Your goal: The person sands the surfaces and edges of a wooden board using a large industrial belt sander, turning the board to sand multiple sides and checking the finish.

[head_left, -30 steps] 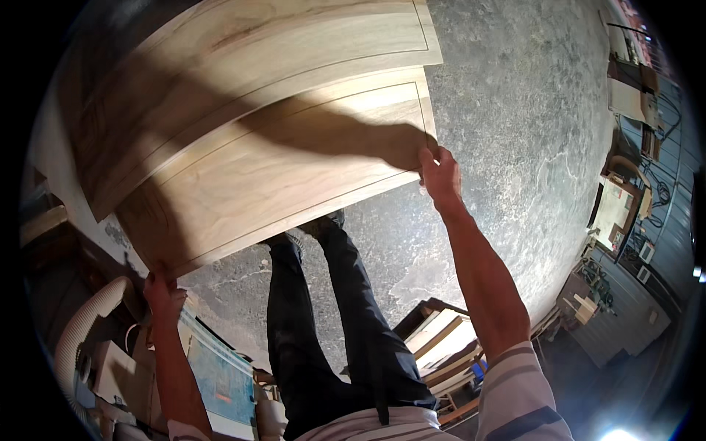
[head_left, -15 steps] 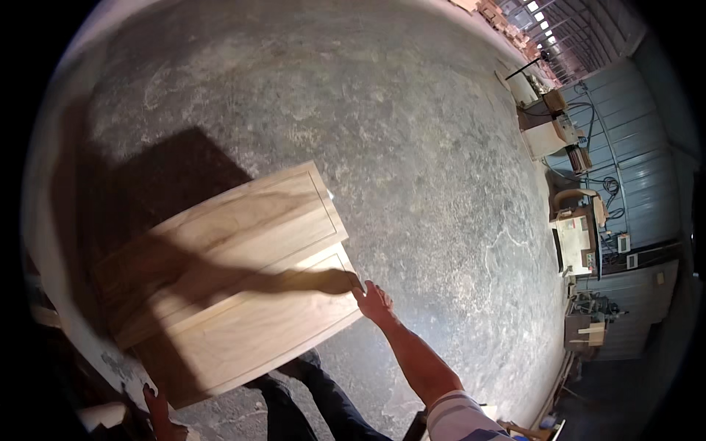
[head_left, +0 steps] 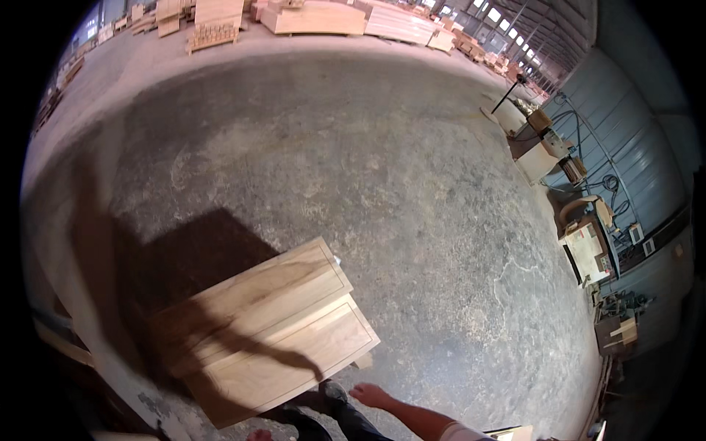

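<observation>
Two flat pale wooden panels, each with a line running round inside its edge, lie one beside the other, raised above the floor. The far panel and the near panel are both partly in shadow. My right hand is off the wood, just right of the near panel's front edge and close to my shoe. It holds nothing, and its fingers are loosely extended. Only a bit of my left hand shows at the lower edge, below the near panel; its fingers are hidden.
Grey concrete floor spreads around the panels. A small wood block shows under the near panel's right end. Machines and a pale worktable line the metal wall on the right. Stacked timber stands far ahead.
My right hand has let go of the near panel's right edge and moved down toward me. My left hand has moved right along the lower edge. The view has tilted up, showing distant stacks.
</observation>
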Motion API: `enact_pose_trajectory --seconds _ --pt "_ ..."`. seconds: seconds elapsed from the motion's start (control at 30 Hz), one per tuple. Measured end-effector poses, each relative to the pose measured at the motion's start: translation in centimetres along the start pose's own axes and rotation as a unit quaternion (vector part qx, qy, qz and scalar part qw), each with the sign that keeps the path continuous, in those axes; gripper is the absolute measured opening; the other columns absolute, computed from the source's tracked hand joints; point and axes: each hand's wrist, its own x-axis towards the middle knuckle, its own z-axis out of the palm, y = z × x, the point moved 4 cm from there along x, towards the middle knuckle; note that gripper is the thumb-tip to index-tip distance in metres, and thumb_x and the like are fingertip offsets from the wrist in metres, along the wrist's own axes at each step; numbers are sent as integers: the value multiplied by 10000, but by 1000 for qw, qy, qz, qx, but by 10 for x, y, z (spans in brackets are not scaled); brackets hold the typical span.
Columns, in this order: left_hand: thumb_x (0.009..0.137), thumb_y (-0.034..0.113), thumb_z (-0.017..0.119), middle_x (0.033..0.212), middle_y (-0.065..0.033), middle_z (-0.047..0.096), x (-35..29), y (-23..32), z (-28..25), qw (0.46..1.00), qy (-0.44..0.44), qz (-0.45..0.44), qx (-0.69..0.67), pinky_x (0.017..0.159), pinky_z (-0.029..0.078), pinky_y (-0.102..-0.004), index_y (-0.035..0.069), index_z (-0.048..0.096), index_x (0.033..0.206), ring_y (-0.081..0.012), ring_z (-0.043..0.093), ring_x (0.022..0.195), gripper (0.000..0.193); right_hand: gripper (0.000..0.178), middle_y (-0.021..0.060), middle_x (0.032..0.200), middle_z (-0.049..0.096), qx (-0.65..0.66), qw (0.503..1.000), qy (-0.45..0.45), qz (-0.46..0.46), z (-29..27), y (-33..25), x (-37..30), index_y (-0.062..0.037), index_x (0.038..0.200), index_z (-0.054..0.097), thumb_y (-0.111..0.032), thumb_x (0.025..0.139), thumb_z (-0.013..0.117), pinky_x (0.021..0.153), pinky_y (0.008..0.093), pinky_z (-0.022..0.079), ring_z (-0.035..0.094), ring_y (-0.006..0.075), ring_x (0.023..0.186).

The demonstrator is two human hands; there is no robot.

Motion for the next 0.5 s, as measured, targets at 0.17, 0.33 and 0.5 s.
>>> enact_pose_trajectory --seconds 0.17,0.33,0.5 --pt "900 417 329 1117 -101 555 0 7 100 918 272 -96 271 662 487 -347 105 437 1198 -243 579 830 445 437 181 851 629 43 999 12 5 3 -21 -65 -28 932 615 -421 835 450 729 406 461 613 313 771" --pt "876 449 366 953 -101 587 -8 62 76 953 172 -44 247 602 485 -332 61 470 1125 -227 571 725 473 457 99 853 653 117 988 50 92 -20 -35 -97 -41 974 630 -446 817 488 740 332 484 631 191 761" --pt "855 251 543 809 -68 567 -40 124 97 892 369 46 258 545 483 -311 38 540 1035 -179 553 630 279 463 74 828 649 173 976 65 111 -27 -46 -119 -46 965 633 -463 820 491 698 317 485 622 176 752"
